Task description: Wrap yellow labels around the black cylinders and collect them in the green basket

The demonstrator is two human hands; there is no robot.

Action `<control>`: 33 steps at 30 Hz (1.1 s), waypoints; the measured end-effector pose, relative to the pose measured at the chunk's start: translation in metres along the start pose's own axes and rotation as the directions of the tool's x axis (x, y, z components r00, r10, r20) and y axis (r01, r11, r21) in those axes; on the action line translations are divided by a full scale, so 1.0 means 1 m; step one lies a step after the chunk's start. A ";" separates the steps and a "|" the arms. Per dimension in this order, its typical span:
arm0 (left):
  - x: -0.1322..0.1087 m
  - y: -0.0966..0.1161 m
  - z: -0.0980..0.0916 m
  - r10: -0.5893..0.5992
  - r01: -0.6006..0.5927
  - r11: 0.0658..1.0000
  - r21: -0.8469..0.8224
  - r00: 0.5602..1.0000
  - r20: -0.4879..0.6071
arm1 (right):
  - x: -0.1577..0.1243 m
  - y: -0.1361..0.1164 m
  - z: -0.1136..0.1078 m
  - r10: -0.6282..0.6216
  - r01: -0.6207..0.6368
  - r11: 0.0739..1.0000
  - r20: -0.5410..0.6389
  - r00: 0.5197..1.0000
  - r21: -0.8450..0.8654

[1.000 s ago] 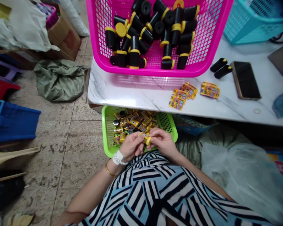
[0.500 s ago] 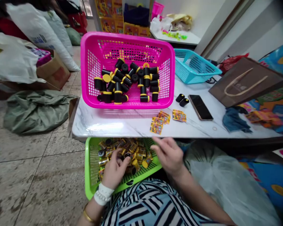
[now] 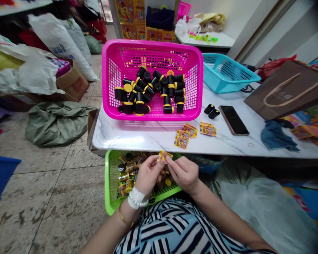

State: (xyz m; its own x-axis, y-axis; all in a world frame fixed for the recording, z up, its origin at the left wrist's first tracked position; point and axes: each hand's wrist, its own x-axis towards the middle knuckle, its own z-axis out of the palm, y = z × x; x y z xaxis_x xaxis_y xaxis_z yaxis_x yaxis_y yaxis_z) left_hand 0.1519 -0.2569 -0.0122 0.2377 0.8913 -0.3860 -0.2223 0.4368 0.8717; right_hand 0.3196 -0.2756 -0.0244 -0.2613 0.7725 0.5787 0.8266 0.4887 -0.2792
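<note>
Over the green basket (image 3: 109, 197), my left hand (image 3: 148, 175) and my right hand (image 3: 184, 173) meet. Both pinch a small yellow-orange printed label (image 3: 164, 156) by their fingertips, one at each side. Whether my left hand has anything else under its fingers is hidden. Below, the basket holds many small cylinders (image 3: 129, 185) wrapped in similar yellow labels, partly covered by my hands. On the table just beyond lie loose labels (image 3: 181, 139) and another small stack of labels (image 3: 208, 129).
A pink basket (image 3: 152, 115) of black canisters with yellow lids (image 3: 141, 83) stands on the marble-patterned table (image 3: 137, 137). To its right are two black canisters (image 3: 211, 111), a phone (image 3: 233, 120), a blue basket (image 3: 229, 76) and a brown paper bag (image 3: 283, 91). Sacks (image 3: 60, 46) stand at left.
My left hand has lifted from among the cylinders and moved right to meet my right hand. A label now shows between their fingertips. The view has shifted a little to the left.
</note>
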 end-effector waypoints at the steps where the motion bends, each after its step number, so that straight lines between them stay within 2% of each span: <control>1: 0.003 0.001 -0.002 0.011 -0.012 1.000 -0.021 1.000 -0.029 | -0.001 -0.007 0.000 0.001 -0.003 0.999 0.025 1.000 0.052; 2: 0.004 0.001 -0.007 0.020 -0.021 1.000 -0.013 0.998 -0.051 | -0.001 -0.014 -0.001 0.029 -0.036 0.991 0.052 0.998 0.126; 4: 0.003 0.002 -0.018 0.034 -0.031 0.996 0.084 0.998 -0.043 | 0.000 -0.022 -0.005 0.170 -0.199 0.930 0.119 0.978 0.309; 5: 0.001 0.003 -0.024 0.040 -0.038 0.987 0.159 0.999 -0.015 | 0.001 -0.023 -0.007 0.260 -0.311 0.862 0.178 0.949 0.401; 7: -0.002 0.003 -0.033 0.060 -0.075 0.945 0.318 0.996 0.059 | 0.003 -0.024 -0.006 0.364 -0.516 0.670 0.369 0.855 0.534; 9: -0.005 0.002 -0.038 0.093 -0.131 0.894 0.428 0.990 0.109 | 0.004 -0.025 0.000 0.347 -0.642 0.515 0.547 0.762 0.568; 10: -0.006 0.002 -0.038 0.118 -0.151 0.875 0.459 0.988 0.100 | 0.004 -0.026 0.005 0.336 -0.676 0.476 0.594 0.731 0.563; 12: -0.009 0.001 -0.038 0.195 -0.176 0.865 0.469 0.981 0.008 | 0.001 -0.030 0.015 0.379 -0.698 0.462 0.589 0.714 0.548; 14: -0.016 0.001 -0.038 0.299 -0.209 0.875 0.436 0.942 -0.149 | -0.002 -0.035 0.021 0.458 -0.688 0.483 0.513 0.726 0.542; 16: -0.028 0.002 -0.038 0.400 -0.267 0.862 0.432 0.881 -0.253 | -0.005 -0.039 0.024 0.504 -0.671 0.510 0.445 0.740 0.539; 18: -0.041 0.003 -0.038 0.491 -0.327 0.808 0.490 0.834 -0.253 | -0.007 -0.041 0.025 0.516 -0.648 0.551 0.396 0.760 0.526; 22: -0.055 0.005 -0.037 0.608 -0.434 0.682 0.588 0.784 -0.127 | -0.006 -0.044 0.026 0.468 -0.554 0.680 0.297 0.832 0.481; 26: -0.052 0.004 -0.034 0.631 -0.443 0.662 0.605 0.765 -0.130 | -0.002 -0.048 0.027 0.375 -0.427 0.795 0.205 0.904 0.430; 30: -0.047 0.001 -0.033 0.630 -0.431 0.658 0.617 0.765 -0.138 | 0.003 -0.053 0.028 0.212 -0.244 0.883 0.123 0.970 0.401; 33: -0.043 -0.002 -0.039 0.578 -0.386 0.735 0.557 0.786 -0.219 | 0.008 -0.058 0.032 0.138 -0.183 0.895 0.138 0.981 0.407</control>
State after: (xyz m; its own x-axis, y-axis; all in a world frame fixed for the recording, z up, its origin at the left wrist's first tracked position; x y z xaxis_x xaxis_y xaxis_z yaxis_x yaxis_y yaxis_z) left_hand 0.1051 -0.2910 -0.0096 -0.1484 0.9797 0.1348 0.2712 -0.0907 0.9582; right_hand 0.2537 -0.2847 -0.0278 -0.2109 0.8811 0.4232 0.5843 0.4608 -0.6680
